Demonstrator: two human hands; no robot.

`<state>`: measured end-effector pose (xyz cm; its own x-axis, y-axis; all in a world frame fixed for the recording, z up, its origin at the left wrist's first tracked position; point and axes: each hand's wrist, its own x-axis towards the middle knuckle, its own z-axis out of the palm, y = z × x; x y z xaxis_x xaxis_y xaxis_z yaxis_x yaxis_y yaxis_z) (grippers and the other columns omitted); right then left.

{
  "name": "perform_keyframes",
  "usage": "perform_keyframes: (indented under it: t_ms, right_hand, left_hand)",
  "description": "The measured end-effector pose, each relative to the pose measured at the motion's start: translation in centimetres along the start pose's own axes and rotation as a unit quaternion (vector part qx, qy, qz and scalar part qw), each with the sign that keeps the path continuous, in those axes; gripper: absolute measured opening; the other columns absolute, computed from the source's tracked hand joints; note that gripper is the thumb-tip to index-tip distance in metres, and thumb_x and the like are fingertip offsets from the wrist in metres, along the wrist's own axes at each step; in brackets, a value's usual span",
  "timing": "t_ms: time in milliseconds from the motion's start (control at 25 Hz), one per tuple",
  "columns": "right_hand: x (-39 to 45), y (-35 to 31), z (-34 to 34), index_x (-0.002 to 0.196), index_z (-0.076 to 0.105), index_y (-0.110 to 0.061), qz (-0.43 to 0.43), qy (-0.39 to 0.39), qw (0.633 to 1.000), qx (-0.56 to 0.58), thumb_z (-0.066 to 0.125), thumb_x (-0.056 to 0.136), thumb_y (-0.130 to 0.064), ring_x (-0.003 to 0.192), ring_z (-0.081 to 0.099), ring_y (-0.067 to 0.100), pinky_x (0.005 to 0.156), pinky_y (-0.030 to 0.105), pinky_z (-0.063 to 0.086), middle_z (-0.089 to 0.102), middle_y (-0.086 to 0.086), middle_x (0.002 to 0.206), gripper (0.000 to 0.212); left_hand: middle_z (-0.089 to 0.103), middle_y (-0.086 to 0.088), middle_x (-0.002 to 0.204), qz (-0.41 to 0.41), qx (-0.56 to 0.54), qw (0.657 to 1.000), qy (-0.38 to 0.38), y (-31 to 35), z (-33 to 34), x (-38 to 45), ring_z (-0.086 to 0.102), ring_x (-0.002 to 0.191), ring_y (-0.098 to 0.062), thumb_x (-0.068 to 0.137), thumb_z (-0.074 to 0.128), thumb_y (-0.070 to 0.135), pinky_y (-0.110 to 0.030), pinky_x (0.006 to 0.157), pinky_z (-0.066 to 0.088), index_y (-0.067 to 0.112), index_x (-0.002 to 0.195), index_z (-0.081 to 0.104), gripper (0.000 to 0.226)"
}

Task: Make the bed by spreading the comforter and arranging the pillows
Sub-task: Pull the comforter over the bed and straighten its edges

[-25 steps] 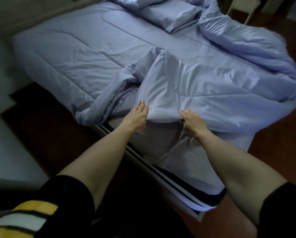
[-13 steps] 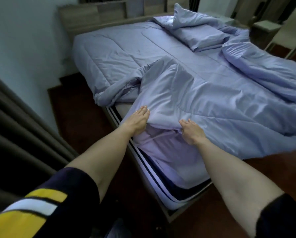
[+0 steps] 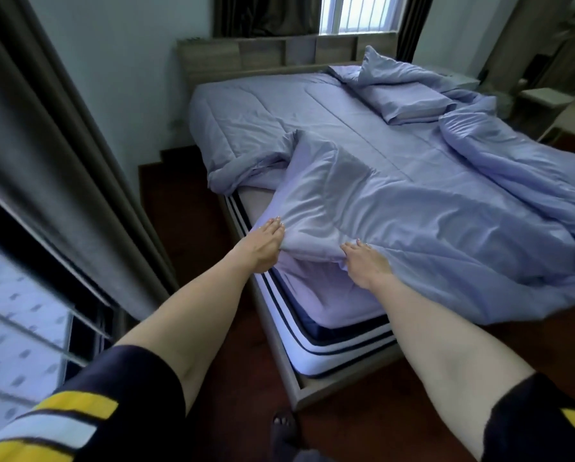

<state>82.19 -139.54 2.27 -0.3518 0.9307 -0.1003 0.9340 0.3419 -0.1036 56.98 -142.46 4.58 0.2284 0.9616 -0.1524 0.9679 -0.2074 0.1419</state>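
Both hands — left hand (image 3: 264,243), right hand (image 3: 366,263) — pinch the comforter (image 3: 396,208) edge at the bed's (image 3: 313,391) foot corner; pillows (image 3: 409,101) lie near the headboard (image 3: 266,55).

curtain (image 3: 62,155) crowding left, bunched comforter (image 3: 513,181) blocking right, flat bed centre (image 3: 279,108) open
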Motion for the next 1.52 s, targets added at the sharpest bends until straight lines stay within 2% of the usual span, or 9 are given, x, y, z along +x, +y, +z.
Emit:
perform_keyframes:
  t_ms: [120,360,520,720,880,1040,1200,1360,1520]
  right_hand:
    - [-5.4,-0.3,0.5,0.126,0.049,-0.011,-0.015,-0.013,1.0,-0.004,0.04,0.099,-0.015,0.126,0.043,0.03,0.097,0.037,0.036,0.049,0.011,0.133,0.029]
    - [-13.9,1.8,2.2,0.127,0.046,-0.015,-0.038,-0.031,0.999,0.009,0.034,0.097,-0.013,0.118,0.047,0.033,0.085,0.037,0.04,0.048,0.011,0.132,0.032]
    - [-17.7,4.4,3.5,0.117,0.048,-0.016,-0.061,-0.043,0.997,0.016,0.037,0.097,-0.017,0.108,0.052,0.034,0.075,0.036,0.037,0.051,0.012,0.125,0.022]
    - [-24.0,8.3,4.3,0.117,0.05,-0.015,-0.118,-0.038,0.992,-0.001,0.038,0.097,-0.018,0.113,0.051,0.034,0.087,0.042,0.043,0.052,0.014,0.124,0.024]
    - [-30.3,11.6,5.0,0.114,0.052,-0.014,-0.157,-0.053,0.986,0.004,0.039,0.095,-0.016,0.116,0.05,0.034,0.089,0.042,0.042,0.052,0.016,0.124,0.023]
    - [-35.4,13.4,5.7,0.118,0.054,-0.014,-0.174,-0.074,0.982,0.005,0.037,0.093,-0.013,0.126,0.046,0.036,0.096,0.042,0.041,0.048,0.019,0.133,0.03]
    - [-39.7,15.4,6.2,0.121,0.056,-0.014,-0.183,-0.084,0.98,0.008,0.035,0.094,-0.014,0.12,0.05,0.034,0.099,0.04,0.04,0.052,0.017,0.128,0.034]
    - [-41.9,16.7,7.9,0.118,0.056,-0.013,-0.194,-0.126,0.973,-0.017,0.034,0.095,-0.014,0.117,0.053,0.034,0.096,0.039,0.041,0.055,0.017,0.128,0.031]
    - [-44.9,17.5,9.1,0.123,0.054,-0.014,-0.186,-0.159,0.969,-0.022,0.036,0.096,-0.017,0.122,0.051,0.033,0.099,0.038,0.041,0.053,0.018,0.133,0.033]
  left_hand:
    - [-0.001,-0.017,0.161,-0.016,-0.005,1.0,-0.006,3.0,1.6,-5.3,0.0,0.15,-0.024,0.1,0.032,0.012,-0.03,0.122,0.001,0.0,0.152,0.006,0.059]
    - [-0.001,-0.012,0.161,-0.067,-0.018,0.998,-0.01,10.2,4.7,-14.3,0.002,0.15,-0.022,0.098,0.033,0.011,-0.029,0.121,0.003,0.004,0.152,0.008,0.06]
    - [0.003,-0.014,0.161,-0.097,-0.025,0.995,-0.018,14.8,6.8,-17.4,0.004,0.15,-0.023,0.099,0.035,0.016,-0.03,0.123,0.005,0.003,0.152,0.009,0.06]
    - [0.005,-0.009,0.162,-0.159,-0.049,0.986,0.004,22.6,9.7,-22.4,0.005,0.15,-0.019,0.099,0.037,0.017,-0.032,0.123,0.009,0.006,0.152,0.011,0.061]
    - [0.008,-0.005,0.162,-0.195,-0.079,0.978,0.013,29.8,12.2,-27.2,0.008,0.15,-0.016,0.1,0.039,0.019,-0.031,0.122,0.012,0.009,0.153,0.013,0.06]
    - [0.012,-0.006,0.161,-0.205,-0.084,0.975,-0.008,35.2,13.5,-31.4,0.015,0.149,-0.019,0.093,0.036,0.008,-0.036,0.121,0.019,0.009,0.152,0.017,0.063]
    - [0.014,-0.008,0.161,-0.229,-0.074,0.97,-0.038,40.0,14.4,-35.0,0.018,0.148,-0.021,0.093,0.034,0.008,-0.035,0.12,0.018,0.009,0.151,0.021,0.06]
    - [0.016,-0.008,0.16,-0.208,-0.091,0.972,-0.068,42.3,15.4,-36.3,0.021,0.147,-0.021,0.095,0.036,0.008,-0.029,0.12,0.017,0.006,0.15,0.022,0.057]
    - [0.021,-0.009,0.158,-0.199,-0.083,0.973,-0.084,43.9,16.4,-37.9,0.024,0.145,-0.022,0.094,0.036,0.007,-0.032,0.119,0.02,0.004,0.149,0.023,0.056]
